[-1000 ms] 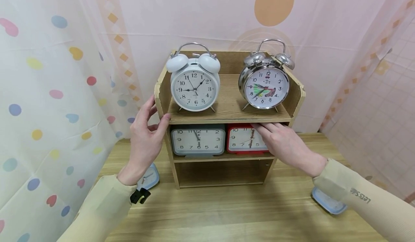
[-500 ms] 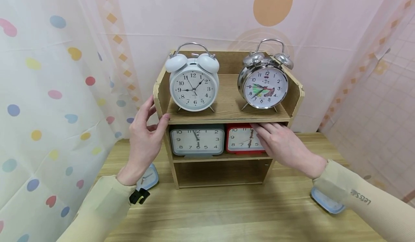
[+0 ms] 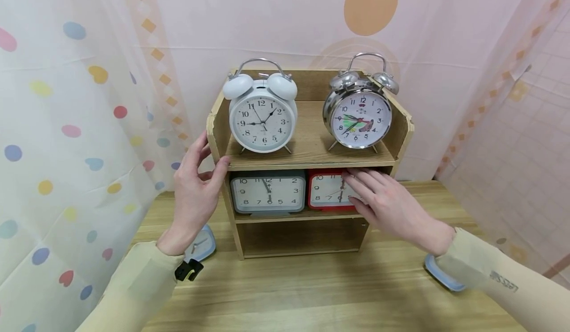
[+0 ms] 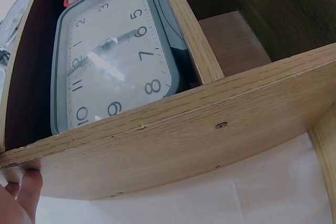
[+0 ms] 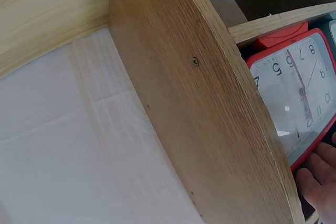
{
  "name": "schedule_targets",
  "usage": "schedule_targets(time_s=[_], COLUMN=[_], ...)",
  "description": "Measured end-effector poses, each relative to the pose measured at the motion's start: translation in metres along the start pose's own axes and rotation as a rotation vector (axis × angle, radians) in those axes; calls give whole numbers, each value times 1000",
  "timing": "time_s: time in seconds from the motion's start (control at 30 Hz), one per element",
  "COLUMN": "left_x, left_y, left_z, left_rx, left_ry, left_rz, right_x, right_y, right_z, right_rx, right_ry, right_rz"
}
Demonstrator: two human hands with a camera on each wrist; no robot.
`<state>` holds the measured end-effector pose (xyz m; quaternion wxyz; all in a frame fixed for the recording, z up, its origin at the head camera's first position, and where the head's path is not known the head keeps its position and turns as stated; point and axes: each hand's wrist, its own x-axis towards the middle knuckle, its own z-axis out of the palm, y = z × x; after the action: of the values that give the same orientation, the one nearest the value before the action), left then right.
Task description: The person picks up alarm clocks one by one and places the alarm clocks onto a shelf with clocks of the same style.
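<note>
On the middle level of a small wooden shelf [image 3: 311,162] stand a grey-blue rectangular clock [image 3: 269,193] and, on its right, a red rectangular clock [image 3: 326,189]. My left hand [image 3: 196,193] holds the shelf's left side panel, thumb at the front edge and fingers against the outer face. Extended fingers of my right hand [image 3: 392,206] reach in under the top board, over the red clock's upper right part, hiding that corner. In the right wrist view, the fingertips [image 5: 310,182] lie right at the red clock's top edge.
A white twin-bell alarm clock [image 3: 263,129] and a silver one [image 3: 361,124] stand on the top board. Light-blue clocks lie on the wooden table, one near my left wrist [image 3: 202,243], another partly under the right sleeve [image 3: 472,258]. Patterned curtains [image 3: 289,25] enclose the table.
The right hand has drawn back slightly from the red clock, and its thumb now shows in front of the dial. The left hand keeps its hold on the side panel.
</note>
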<state>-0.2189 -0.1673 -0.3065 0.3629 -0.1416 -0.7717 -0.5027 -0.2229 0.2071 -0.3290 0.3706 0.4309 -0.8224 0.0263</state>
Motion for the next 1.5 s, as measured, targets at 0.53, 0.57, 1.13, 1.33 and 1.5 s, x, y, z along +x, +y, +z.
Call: schedule_targets(time_s=[0.53, 0.57, 1.13, 1.33, 1.5], left_x=[0, 0, 1, 1, 0], left_y=[-3, -3, 0, 1, 2], left_z=[-2, -2, -2, -2, -1], left_rx=[6, 6, -2, -5, 1], left_ry=[10, 11, 1, 3, 3], left_rz=[8, 9, 12, 7, 7], right_x=[-23, -24, -51, -64, -75], right_y=[-6, -6, 7, 11, 14], right_z=[-11, -11, -24, -26, -25], right_rx=[24, 29, 44, 40, 40], right_ry=[98, 118, 281, 286, 280], right_rz=[-27, -33, -8, 36, 74])
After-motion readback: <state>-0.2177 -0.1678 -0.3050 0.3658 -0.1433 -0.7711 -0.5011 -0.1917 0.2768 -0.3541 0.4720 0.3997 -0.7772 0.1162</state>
